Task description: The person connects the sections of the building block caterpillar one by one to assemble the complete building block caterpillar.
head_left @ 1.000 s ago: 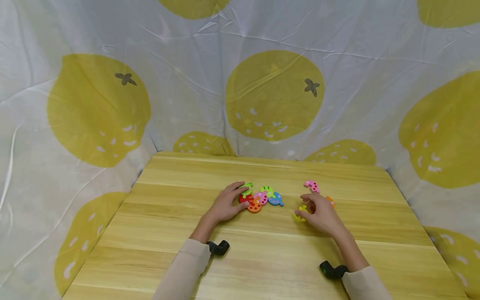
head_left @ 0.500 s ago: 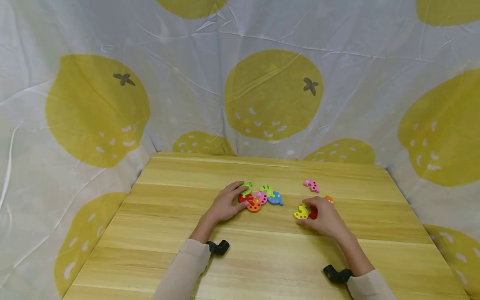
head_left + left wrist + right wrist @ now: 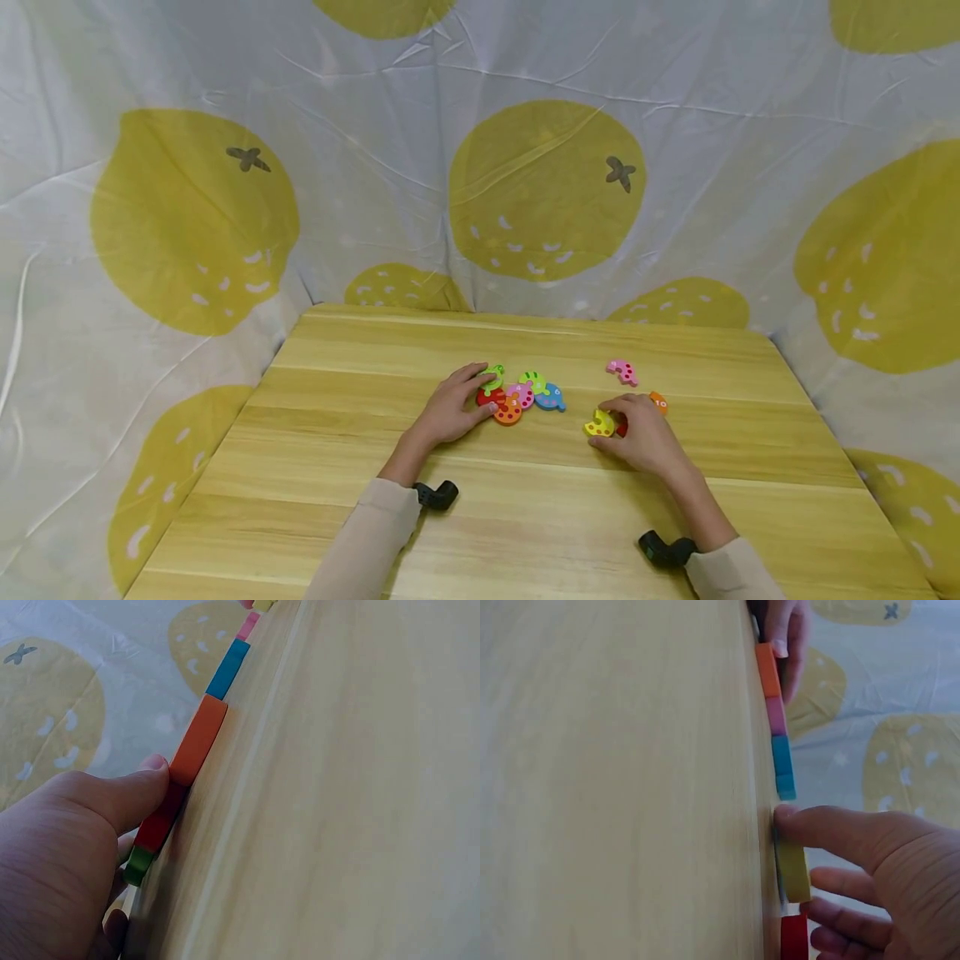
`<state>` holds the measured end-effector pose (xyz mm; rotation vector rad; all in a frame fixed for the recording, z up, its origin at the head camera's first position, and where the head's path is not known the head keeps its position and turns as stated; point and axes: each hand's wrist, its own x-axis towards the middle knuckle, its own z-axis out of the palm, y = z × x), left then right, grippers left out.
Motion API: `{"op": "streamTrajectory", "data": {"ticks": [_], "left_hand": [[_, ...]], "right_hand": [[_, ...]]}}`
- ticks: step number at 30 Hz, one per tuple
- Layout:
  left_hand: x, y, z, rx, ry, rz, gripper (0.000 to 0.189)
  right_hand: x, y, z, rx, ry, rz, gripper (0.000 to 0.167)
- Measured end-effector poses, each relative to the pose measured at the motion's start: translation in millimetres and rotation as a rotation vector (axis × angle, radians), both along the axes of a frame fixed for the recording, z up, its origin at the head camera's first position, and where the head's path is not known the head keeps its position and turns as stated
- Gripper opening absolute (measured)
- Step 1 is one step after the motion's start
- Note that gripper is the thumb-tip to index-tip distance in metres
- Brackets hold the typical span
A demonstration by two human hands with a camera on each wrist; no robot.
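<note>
A chain of joined, numbered puzzle pieces lies mid-table in the head view: green, red, orange, pink, light green and blue. My left hand rests at its left end, fingers fairly straight over the green piece and thumb touching where red meets orange. To the right, my right hand pinches a yellow puzzle piece with thumb and fingers; in the right wrist view the thumb lies on the yellow piece's edge. Behind it a red piece is mostly hidden by that hand.
A loose pink piece lies beyond my right hand, and an orange piece marked 10 sits just behind its knuckles. A lemon-print cloth hangs behind the wooden table.
My right hand has turned and shifted slightly left, its thumb and fingers now around the yellow piece, which has moved a little left. The left hand and the chain have stayed put.
</note>
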<state>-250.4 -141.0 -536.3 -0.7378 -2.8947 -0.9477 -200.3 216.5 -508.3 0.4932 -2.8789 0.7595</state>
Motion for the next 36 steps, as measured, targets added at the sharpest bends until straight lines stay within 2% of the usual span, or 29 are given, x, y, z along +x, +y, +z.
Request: {"op": "streamTrajectory", "data": {"ticks": [10,18,22,29,36], "left_hand": [[1.5,0.4,2.0,0.022,-0.016,0.004,0.059],[1.6,1.3,0.9,0.023,-0.018,0.019,0.059],[1.9,1.3,1.5,0.025,-0.019,0.026,0.059],[3.3,3.1,1.9,0.038,-0.032,0.056,0.060],[2.9,4.2,1.5,0.032,-0.021,0.055,0.061]], "right_hand": [[-4.3,-8,3.5,-0.147,-0.066,-0.018,0.067],[-6.6,-19,8.2,-0.275,-0.177,-0.028,0.068],[-9.6,-25,9.7,-0.320,-0.199,-0.048,0.069],[-19.8,-37,3.6,-0.343,-0.201,-0.080,0.063],[-28.8,-44,-0.9,-0.334,-0.203,-0.113,0.061]]}}
